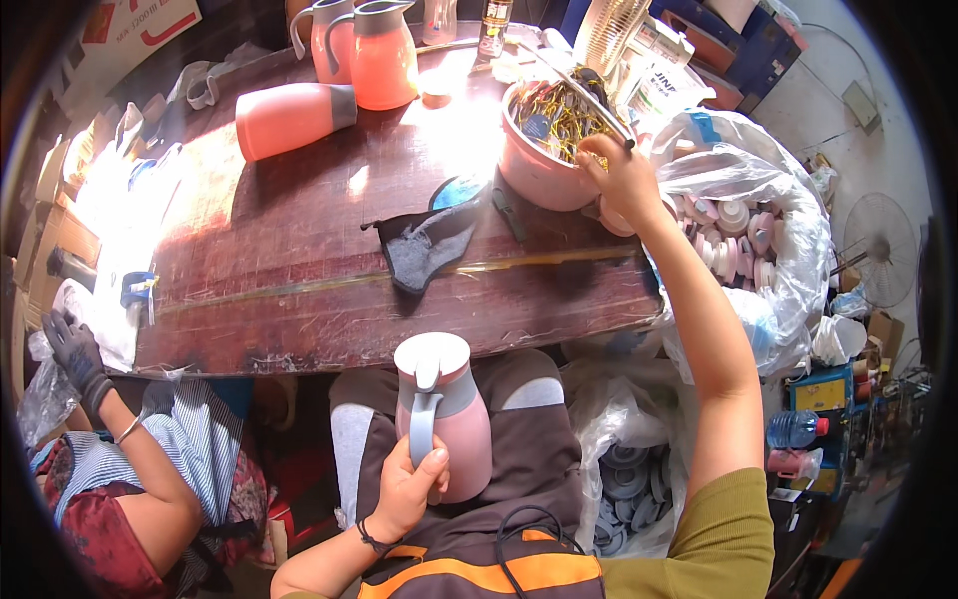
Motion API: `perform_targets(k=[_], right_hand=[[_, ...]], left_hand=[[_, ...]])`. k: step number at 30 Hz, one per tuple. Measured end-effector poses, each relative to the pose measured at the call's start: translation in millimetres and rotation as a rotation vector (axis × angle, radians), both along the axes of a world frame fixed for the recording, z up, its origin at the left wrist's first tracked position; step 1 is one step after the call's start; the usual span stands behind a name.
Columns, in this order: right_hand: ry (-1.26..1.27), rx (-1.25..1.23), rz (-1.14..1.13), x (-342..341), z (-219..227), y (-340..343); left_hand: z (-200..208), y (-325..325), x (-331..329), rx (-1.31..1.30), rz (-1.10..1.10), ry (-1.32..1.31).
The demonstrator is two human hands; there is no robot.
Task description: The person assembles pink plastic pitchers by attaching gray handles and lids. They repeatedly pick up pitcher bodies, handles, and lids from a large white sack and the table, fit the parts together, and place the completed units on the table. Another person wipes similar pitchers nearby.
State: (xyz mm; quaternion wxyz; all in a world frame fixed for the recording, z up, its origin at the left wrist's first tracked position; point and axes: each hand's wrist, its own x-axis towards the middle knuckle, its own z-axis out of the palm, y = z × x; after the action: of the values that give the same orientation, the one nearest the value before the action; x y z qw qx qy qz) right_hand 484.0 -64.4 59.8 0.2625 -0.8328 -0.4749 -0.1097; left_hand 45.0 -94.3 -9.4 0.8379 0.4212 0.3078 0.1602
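My left hand [412,482] is wrapped round the grey handle of a pink vacuum jug [465,439] with a white lid. The jug stands upright over my lap. My right hand [624,180] reaches to the near right rim of a pink bucket [544,180]. Its fingers are bent together at the bucket's contents, and what they pinch is too small to tell. Inside the bucket lies a tangle of yellow and black cords [569,115] with dark round tags. A long dark-tipped rod [607,118] slants across the bucket, close to my right fingers.
Two upright orange-pink jugs [384,60] and one lying jug [289,120] are at the table's back. A grey cloth [429,245] lies mid-table. Plastic bags hold pink-white lids [733,240] at right and grey parts [629,489] below. A co-worker's gloved hand [75,354] is at left.
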Motion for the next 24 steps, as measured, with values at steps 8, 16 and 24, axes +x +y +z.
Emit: perform_targets(k=[8, 16, 24], right_hand=[[0.864, 0.755, -0.131, 61, 26, 83], [0.117, -0.344, -0.453, 35, 19, 163], [0.204, -0.229, -0.533, 69, -5, 167]], left_hand=[[2, 2, -2, -0.026, -0.013, 0.015], [0, 3, -4, -0.075, -0.049, 0.011], [-4, 9, -6, -0.113, -0.155, 0.013]])
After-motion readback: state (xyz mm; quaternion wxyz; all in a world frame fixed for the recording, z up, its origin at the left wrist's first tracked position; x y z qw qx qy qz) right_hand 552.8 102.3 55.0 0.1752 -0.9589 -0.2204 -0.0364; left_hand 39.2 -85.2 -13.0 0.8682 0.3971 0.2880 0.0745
